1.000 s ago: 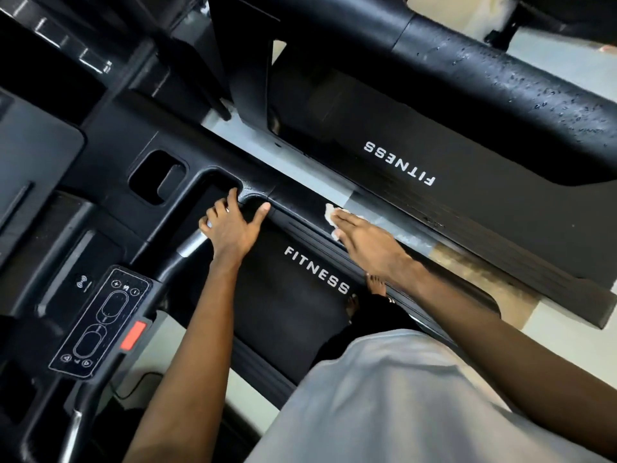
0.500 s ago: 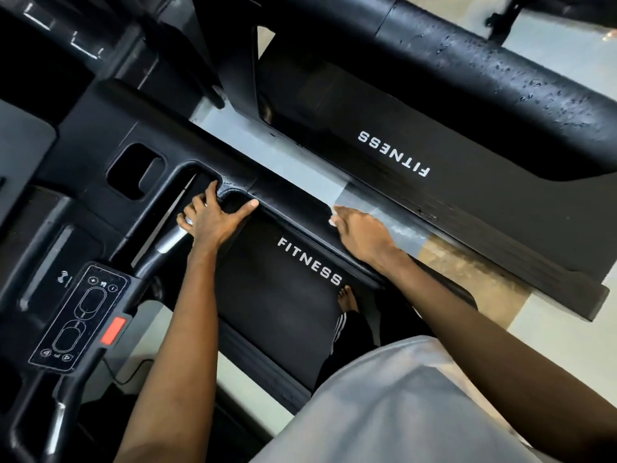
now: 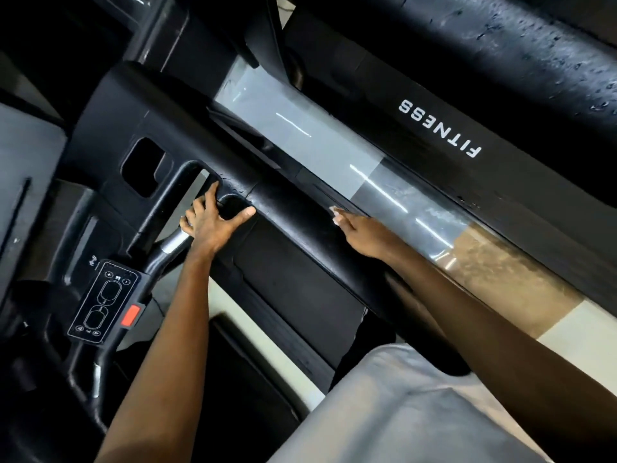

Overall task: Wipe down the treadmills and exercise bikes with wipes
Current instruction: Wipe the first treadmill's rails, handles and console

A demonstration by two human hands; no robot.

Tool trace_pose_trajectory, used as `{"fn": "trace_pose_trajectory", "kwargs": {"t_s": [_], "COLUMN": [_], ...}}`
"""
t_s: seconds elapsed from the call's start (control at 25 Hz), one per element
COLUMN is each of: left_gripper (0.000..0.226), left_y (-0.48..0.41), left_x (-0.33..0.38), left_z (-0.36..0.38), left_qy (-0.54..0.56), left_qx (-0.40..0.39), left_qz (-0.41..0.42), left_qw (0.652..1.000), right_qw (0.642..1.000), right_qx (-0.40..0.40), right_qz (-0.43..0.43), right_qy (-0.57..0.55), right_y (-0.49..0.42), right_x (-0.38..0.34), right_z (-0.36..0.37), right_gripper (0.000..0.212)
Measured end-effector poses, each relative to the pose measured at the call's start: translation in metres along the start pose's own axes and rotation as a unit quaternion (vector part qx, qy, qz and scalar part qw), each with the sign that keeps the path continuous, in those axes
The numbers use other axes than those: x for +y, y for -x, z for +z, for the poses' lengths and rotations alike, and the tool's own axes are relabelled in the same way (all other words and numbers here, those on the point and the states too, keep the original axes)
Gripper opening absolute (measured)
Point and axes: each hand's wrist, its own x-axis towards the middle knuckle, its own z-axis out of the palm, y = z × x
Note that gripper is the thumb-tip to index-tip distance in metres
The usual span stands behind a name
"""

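Treadmills: two (both black); left hand grips handlebar; right hand presses one wipe.

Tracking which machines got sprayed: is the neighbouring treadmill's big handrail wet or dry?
Wet. Droplets speckle the black surface of the handrail at top right and catch the light.

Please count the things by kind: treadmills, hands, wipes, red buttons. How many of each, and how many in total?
Treadmills: 2, near treadmill, neighbouring treadmill
Hands: 2, left hand on the handlebar, right hand
Wipe: 1
Red button: 1
Total: 6
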Motion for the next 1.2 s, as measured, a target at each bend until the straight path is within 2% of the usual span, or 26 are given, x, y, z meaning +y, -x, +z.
{"fn": "trace_pose_trajectory", "kwargs": {"t_s": [0.12,0.24,0.36,0.52,0.68,0.8,0.96,1.08,1.2], "left_gripper": [0.113,0.112,0.106,0.098,0.104,0.106,0.105,0.103,0.100], "left_y": [-0.001,-0.005,-0.007,-0.007,-0.009,-0.009,-0.009,-0.011,-0.011], "left_x": [-0.002,-0.004,-0.006,-0.003,-0.004,-0.006,-0.007,-0.009,-0.012], "left_z": [0.000,0.000,0.002,0.004,0.004,0.004,0.007,0.008,0.009], "left_qy": [0.007,0.012,0.008,-0.004,-0.010,-0.007,-0.003,-0.006,-0.007], "left_qx": [-0.006,-0.009,-0.008,-0.001,0.001,0.002,0.016,0.017,0.017], "left_qz": [-0.003,-0.003,-0.003,-0.005,-0.008,-0.005,0.002,0.004,0.010], "left_qw": [1.000,1.000,1.000,1.000,1.000,1.000,1.000,1.000,1.000], "right_qw": [0.999,0.987,0.987,0.985,0.982,0.981,0.986,0.959,0.954], "right_qx": [-0.010,-0.016,-0.045,-0.106,-0.113,-0.088,-0.043,0.018,0.013], "right_qz": [-0.004,-0.089,-0.097,-0.040,-0.100,-0.149,-0.160,-0.253,-0.247], "right_qy": [-0.050,-0.134,-0.121,-0.128,-0.112,-0.087,0.008,0.124,0.168], "right_y": [-0.001,-0.025,-0.050,-0.070,-0.093,-0.085,-0.039,-0.035,-0.057], "right_x": [0.011,-0.015,-0.020,-0.008,-0.061,-0.068,-0.042,-0.057,-0.075], "right_z": [0.003,0.010,0.012,0.005,-0.001,-0.002,0.003,0.021,0.028], "right_gripper": [0.046,0.047,0.051,0.055,0.054,0.053,0.055,0.060,0.064]}}
